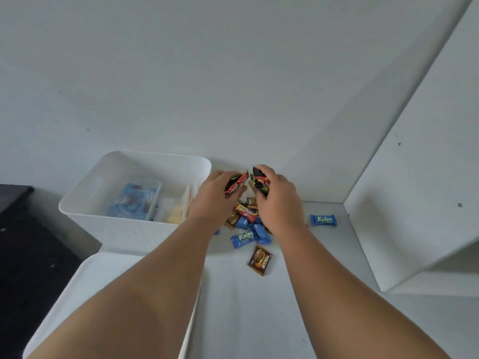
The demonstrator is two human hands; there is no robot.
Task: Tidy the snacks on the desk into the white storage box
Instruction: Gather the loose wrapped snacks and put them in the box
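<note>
My left hand grips a red and black snack packet just right of the white storage box. My right hand holds another black and red packet close beside it. Both hands hover over a pile of small snacks on the white desk, blue, brown and red ones. One blue Kalpa packet lies apart to the right, another at the pile's front. A brown Nextar packet lies nearest me. The box holds blue packets and a pale yellow bag.
A white wall stands behind the desk and a white side panel closes off the right. A white lid or tray lies at the lower left under my left forearm. Dark furniture sits left of the desk.
</note>
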